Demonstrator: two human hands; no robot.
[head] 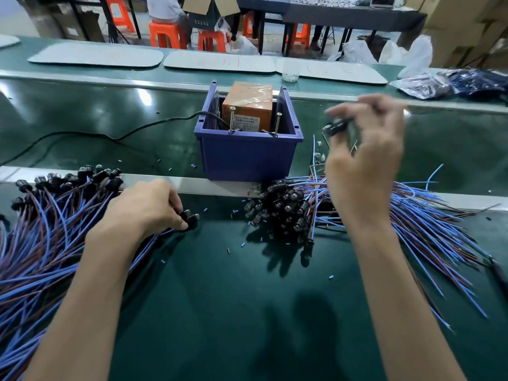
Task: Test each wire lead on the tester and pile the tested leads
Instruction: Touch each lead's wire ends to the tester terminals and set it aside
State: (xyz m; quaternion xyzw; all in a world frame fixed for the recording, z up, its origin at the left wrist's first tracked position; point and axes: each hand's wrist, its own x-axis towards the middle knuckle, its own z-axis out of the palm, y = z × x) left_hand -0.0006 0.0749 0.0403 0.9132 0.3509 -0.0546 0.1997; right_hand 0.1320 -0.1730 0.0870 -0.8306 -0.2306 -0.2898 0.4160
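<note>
Heaps of wire leads flank the green bench (220, 312): a combed left heap (49, 229) and a tangled right heap (288, 210). Between them and farther back, the orange tester (247, 105) stands in a blue bin (247, 158), with two upright screws (232, 119) at its front. The right hand (365, 166) is up in the air and blurred, its fingers pinching a lead (334, 127) by the black socket; the wires seem to trail downward. The screws lie to that hand's left, and it is the nearer hand. The left hand (149, 207) rests low, gripping a second lead (191, 217) by its socket at the left heap's edge.
</note>
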